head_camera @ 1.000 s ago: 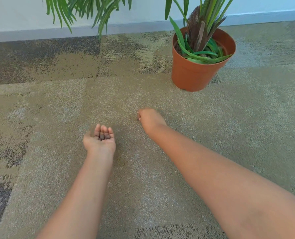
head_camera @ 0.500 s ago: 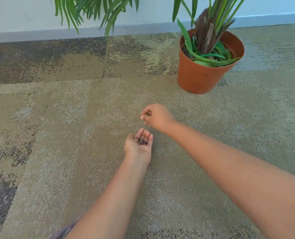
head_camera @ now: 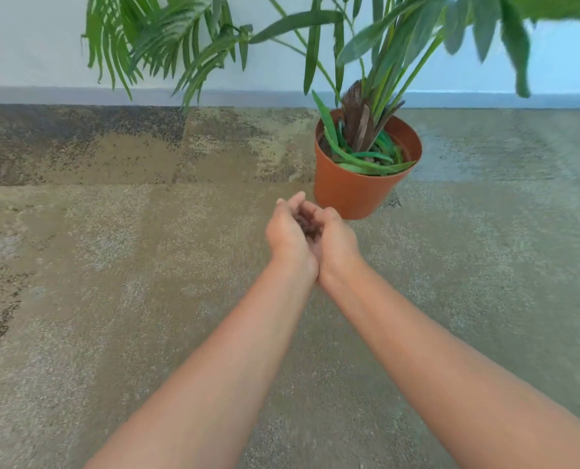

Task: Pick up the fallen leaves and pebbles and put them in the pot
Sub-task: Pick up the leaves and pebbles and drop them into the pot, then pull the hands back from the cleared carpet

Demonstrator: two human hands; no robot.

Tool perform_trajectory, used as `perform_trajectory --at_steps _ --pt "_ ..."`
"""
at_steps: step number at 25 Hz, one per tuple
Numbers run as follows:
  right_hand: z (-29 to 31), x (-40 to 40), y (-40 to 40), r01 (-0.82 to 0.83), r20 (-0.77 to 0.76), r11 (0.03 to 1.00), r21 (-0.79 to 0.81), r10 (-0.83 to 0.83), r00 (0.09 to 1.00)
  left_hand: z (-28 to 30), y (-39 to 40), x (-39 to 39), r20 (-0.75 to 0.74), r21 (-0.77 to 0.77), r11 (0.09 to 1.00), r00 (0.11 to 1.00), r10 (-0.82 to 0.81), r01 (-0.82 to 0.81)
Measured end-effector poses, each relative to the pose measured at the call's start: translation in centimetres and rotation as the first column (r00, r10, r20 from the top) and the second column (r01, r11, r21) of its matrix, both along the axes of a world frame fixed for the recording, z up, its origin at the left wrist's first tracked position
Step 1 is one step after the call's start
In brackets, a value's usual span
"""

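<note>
My left hand [head_camera: 287,233] and my right hand [head_camera: 337,240] are pressed side by side at the wrists and form one cup. Small dark pebbles [head_camera: 305,222] lie inside that cup, with the fingers of both hands curled around them. The hands hover above the carpet, just in front and to the left of the terracotta pot [head_camera: 353,194]. The pot holds a palm-like plant [head_camera: 359,123], and several loose green leaves [head_camera: 366,160] lie on its soil. I see no loose leaves or pebbles on the carpet.
Mottled beige and dark carpet [head_camera: 129,265] covers the floor. A white wall with a grey skirting board [head_camera: 45,94] runs along the back. Palm fronds [head_camera: 166,38] hang over the upper part of the view.
My right hand has joined my left, closing the cup around the pebbles. Both hands have risen and moved toward the pot, and the camera has tilted up.
</note>
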State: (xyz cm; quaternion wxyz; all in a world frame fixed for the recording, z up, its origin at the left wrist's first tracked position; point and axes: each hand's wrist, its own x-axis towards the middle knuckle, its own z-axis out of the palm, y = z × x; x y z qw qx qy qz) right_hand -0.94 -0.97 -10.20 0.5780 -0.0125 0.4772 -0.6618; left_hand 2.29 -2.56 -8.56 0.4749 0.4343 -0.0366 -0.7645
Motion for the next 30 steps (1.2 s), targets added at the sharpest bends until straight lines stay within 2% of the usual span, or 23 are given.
perform_trajectory --at_steps 1,2,4,6,8,10,12,18,20,22,24,27,28,30 --pt "0.8 -1.1 -0.4 0.032 0.120 0.999 -0.009 -0.030 0.992 1.1 0.0 -0.9 -0.014 -0.040 0.999 1.000 -0.027 0.026" --pt "1.7 -2.0 -0.6 0.019 0.175 1.000 -0.010 -0.017 0.984 2.1 0.0 -1.8 -0.021 -0.071 0.997 0.999 -0.045 0.043" --pt "3.5 -4.1 -1.2 -0.067 0.132 0.997 0.040 0.062 0.989 4.1 -0.4 -3.8 0.064 -0.135 0.981 0.989 -0.130 0.137" --pt "4.7 -6.6 -2.3 0.036 0.147 0.999 0.010 -0.037 0.988 5.8 -0.8 -5.6 0.214 -0.184 0.930 0.936 -0.279 0.319" --pt "6.5 -8.9 -3.5 0.137 0.193 0.990 0.016 -0.137 0.971 7.3 -1.4 -6.2 0.292 -0.229 0.846 0.863 -0.412 0.481" --pt "8.3 -11.3 -4.3 0.171 0.093 0.983 0.068 -0.177 0.980 8.5 -2.5 -5.8 0.336 -0.286 0.777 0.818 -0.467 0.561" --pt "9.7 -13.4 -4.6 0.156 -0.037 0.981 0.111 -0.153 0.988 9.1 -3.9 -5.1 0.399 -0.333 0.754 0.809 -0.431 0.566" --pt "11.0 -17.3 -4.4 -0.087 -0.110 0.989 0.120 0.100 0.989 6.4 -5.9 -2.5 0.421 -0.259 0.838 0.837 -0.349 0.480" --pt "11.4 -19.4 -4.6 -0.044 -0.170 0.986 0.161 0.072 0.983 5.1 -5.9 -1.8 0.418 -0.235 0.857 0.844 -0.336 0.458" --pt "11.1 -22.1 -4.0 0.009 -0.261 0.999 0.038 0.001 0.965 3.5 -5.8 -0.9 0.414 -0.210 0.868 0.845 -0.338 0.450" --pt "10.1 -25.5 -2.2 0.134 -0.375 0.991 0.016 -0.118 0.919 1.8 -5.4 -0.2 0.402 -0.183 0.874 0.846 -0.351 0.450" --pt "7.3 -30.5 2.4 0.361 -0.502 0.927 0.104 -0.265 0.823 -0.6 -4.6 0.0 0.409 -0.134 0.869 0.825 -0.389 0.476" --pt "5.8 -31.7 4.0 0.413 -0.522 0.895 0.170 -0.274 0.808 -1.2 -4.3 0.0 0.417 -0.120 0.862 0.813 -0.406 0.492" --pt "2.9 -32.6 6.4 0.427 -0.556 0.831 0.355 -0.180 0.812 -2.0 -3.7 -0.1 0.440 -0.110 0.845 0.788 -0.431 0.524"
